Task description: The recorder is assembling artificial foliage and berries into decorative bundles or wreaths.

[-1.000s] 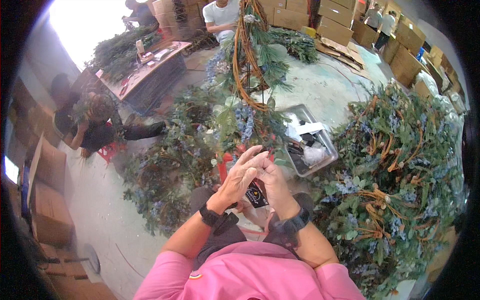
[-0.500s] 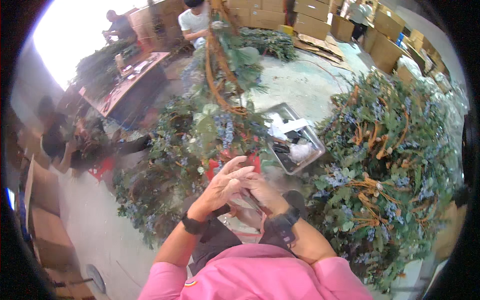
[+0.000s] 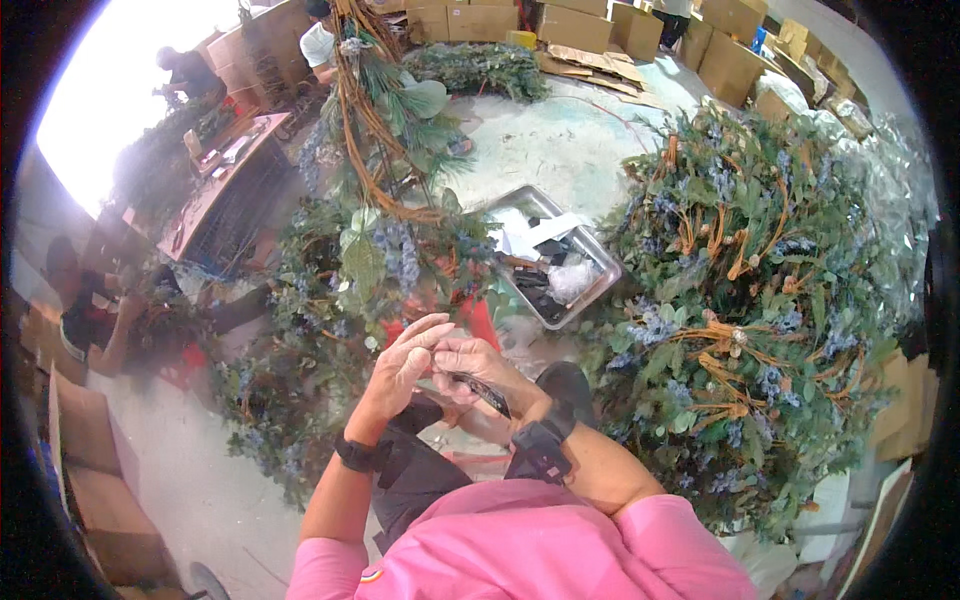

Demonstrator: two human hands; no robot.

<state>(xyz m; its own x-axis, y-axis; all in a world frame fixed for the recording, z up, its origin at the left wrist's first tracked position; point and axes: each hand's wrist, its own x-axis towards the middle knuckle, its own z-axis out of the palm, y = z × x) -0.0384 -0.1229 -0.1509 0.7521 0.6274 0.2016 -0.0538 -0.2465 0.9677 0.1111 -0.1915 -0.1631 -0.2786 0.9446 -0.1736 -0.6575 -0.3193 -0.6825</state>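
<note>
My two hands meet in front of my lap, above the floor between my knees. My left hand (image 3: 401, 370) is closed, its fingers long and pressed together beside my right hand's fingertips; what it pinches, if anything, is too small to make out. My right hand (image 3: 490, 370) is closed around a slim dark-handled hand tool (image 3: 485, 393), whose working end is hidden by my fingers. Just beyond them hangs a garland (image 3: 395, 250) of green leaves, pine sprigs, blue blossoms and brown vine stems. Red material (image 3: 480, 322) shows behind my fingers.
A metal tray (image 3: 612, 270) with papers, a clear plastic bag and dark items lies ahead right. At my right rises a large heap of garlands (image 3: 740, 300). A worktable (image 3: 225, 180) stands far left, cardboard boxes (image 3: 480, 22) at the back. Other people sit or stand around.
The whole view has shifted, so the garland and tray sit farther left. My hands stay together, and more of the dark tool shows below my right hand.
</note>
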